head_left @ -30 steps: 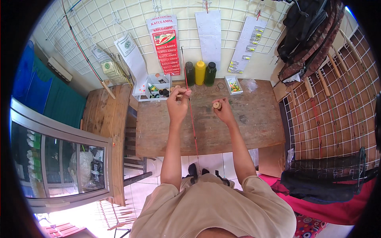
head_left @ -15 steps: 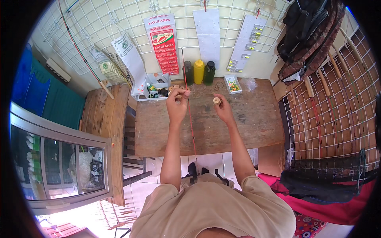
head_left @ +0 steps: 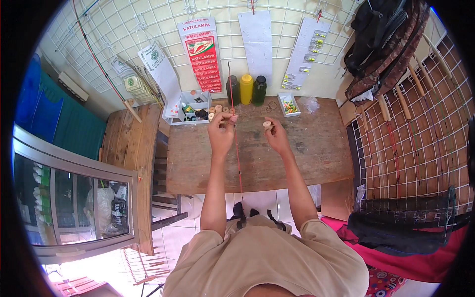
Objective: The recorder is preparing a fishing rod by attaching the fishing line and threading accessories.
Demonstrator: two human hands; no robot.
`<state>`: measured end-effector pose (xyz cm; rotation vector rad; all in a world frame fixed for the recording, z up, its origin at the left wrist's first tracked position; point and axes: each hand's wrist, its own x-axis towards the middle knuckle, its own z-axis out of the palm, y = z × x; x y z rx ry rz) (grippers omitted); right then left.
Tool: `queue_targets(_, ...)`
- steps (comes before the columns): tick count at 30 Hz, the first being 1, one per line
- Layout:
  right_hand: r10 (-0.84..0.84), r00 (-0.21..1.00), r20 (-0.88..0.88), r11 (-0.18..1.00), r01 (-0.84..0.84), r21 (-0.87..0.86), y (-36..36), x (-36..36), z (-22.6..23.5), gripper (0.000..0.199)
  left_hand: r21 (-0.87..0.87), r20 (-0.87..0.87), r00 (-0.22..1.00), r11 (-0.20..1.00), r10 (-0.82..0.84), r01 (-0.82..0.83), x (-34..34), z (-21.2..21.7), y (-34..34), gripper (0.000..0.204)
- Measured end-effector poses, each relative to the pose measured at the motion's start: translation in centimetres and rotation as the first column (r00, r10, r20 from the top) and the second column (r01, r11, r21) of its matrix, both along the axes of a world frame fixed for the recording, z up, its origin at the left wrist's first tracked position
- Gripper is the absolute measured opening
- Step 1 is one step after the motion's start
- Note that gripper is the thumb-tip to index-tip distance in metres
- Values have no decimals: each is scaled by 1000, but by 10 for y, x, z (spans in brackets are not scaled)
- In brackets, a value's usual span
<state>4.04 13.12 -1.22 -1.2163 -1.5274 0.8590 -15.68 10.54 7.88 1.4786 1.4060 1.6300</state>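
Observation:
Between the thumb and fingers of my left hand [head_left: 221,134] is a thin red fishing rod [head_left: 238,158], standing lengthwise across the table with its lower end toward my feet. My right hand [head_left: 278,139] pinches a small, round, pale wooden piece [head_left: 267,124] and stays apart from the rod. Several similar round wooden pieces [head_left: 218,108] lie on the wooden table [head_left: 297,171] just beyond my left hand, partly hidden by it.
A white compartment box [head_left: 172,120], dark bottles [head_left: 259,91], a yellow squeeze bottle [head_left: 246,90] and a small white tray [head_left: 289,113] of colourful bits line the back. A glass cabinet [head_left: 134,198] stands left; rods [head_left: 403,101] and bags [head_left: 386,54] hang right.
The wooden piece in my right hand has tilted and shifted slightly left. My left hand keeps hold of the rod, and the view has shifted a little.

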Motion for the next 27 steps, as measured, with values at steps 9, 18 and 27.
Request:
queue_targets(9,-38,997,-73,976,53,213,1,9,-9,33,39,9,1000,999,30,-31,8,0,-10,18)
queue_targets(18,62,938,-340,989,-105,-109,-9,18,3,24,48,5,1000,999,25,-25,13,-7,-21,15)
queue_targets(27,100,890,-445,993,-114,-3,-30,0,39,35,-43,123,990,997,-64,70,29,-29,-31,16)
